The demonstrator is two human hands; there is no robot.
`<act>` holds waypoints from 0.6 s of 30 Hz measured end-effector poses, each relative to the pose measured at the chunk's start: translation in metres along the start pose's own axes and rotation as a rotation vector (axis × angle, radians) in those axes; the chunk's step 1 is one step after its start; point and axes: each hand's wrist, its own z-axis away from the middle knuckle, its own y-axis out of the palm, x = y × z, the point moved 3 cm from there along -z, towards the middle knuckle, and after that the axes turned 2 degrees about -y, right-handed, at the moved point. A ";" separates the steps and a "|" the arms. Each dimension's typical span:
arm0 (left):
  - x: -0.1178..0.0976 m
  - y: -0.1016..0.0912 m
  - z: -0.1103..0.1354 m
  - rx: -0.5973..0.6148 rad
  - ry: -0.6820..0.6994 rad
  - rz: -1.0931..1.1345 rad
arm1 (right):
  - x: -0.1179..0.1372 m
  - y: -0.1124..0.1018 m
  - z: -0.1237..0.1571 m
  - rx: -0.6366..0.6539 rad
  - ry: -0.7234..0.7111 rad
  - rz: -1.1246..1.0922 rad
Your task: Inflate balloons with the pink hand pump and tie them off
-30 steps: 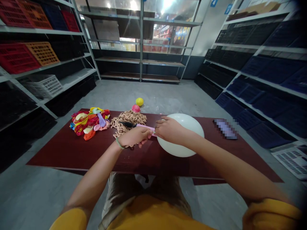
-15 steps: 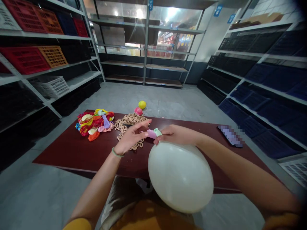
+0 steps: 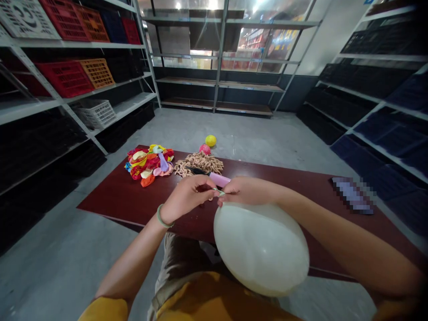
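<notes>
Working from left to right, we are noting a red crate [image 3: 65,79] on the shelving and, on the dark red table [image 3: 110,200], a heap of deflated balloons [image 3: 149,164]. Beside it we are seeing a tangle of tan twisted balloons [image 3: 199,164], with a pink balloon [image 3: 205,149] and a yellow balloon [image 3: 210,141] beyond it.

Our left hand [image 3: 187,198], wearing a pale bangle [image 3: 162,217], is closing its fingers and thumb in a pinch on a pale-green strip [image 3: 219,191]. Just behind that pinch, a pink handle [image 3: 220,179] is lying on the table. Our right hand [image 3: 249,191] is gripping the top of the white balloon [image 3: 262,249], its fingers curled closed; the exact hold is hidden.

The balloon is hanging below that hand, over the table's near edge. We are judging it light, soft, slippery and fragile, so we are taking hold at the neck, never squeezing the body. At far right, we are leaving a pixelated flat object [image 3: 352,195] on the table.
</notes>
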 end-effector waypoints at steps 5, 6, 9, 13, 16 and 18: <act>0.000 0.005 0.000 -0.022 -0.154 0.114 | 0.012 -0.008 0.005 0.006 0.043 0.206; 0.000 0.007 -0.001 -0.027 -0.196 0.178 | 0.015 -0.009 0.006 -0.009 0.060 0.260; 0.001 0.012 -0.005 -0.051 -0.299 0.360 | 0.020 -0.011 0.009 -0.060 0.124 0.412; 0.003 0.016 -0.008 -0.027 -0.373 0.501 | 0.019 -0.007 0.014 -0.083 0.156 0.605; 0.007 0.017 -0.007 0.002 -0.383 0.511 | 0.015 -0.004 0.019 -0.109 0.135 0.718; 0.010 0.018 -0.004 0.002 -0.389 0.484 | 0.015 -0.003 0.021 -0.124 0.124 0.776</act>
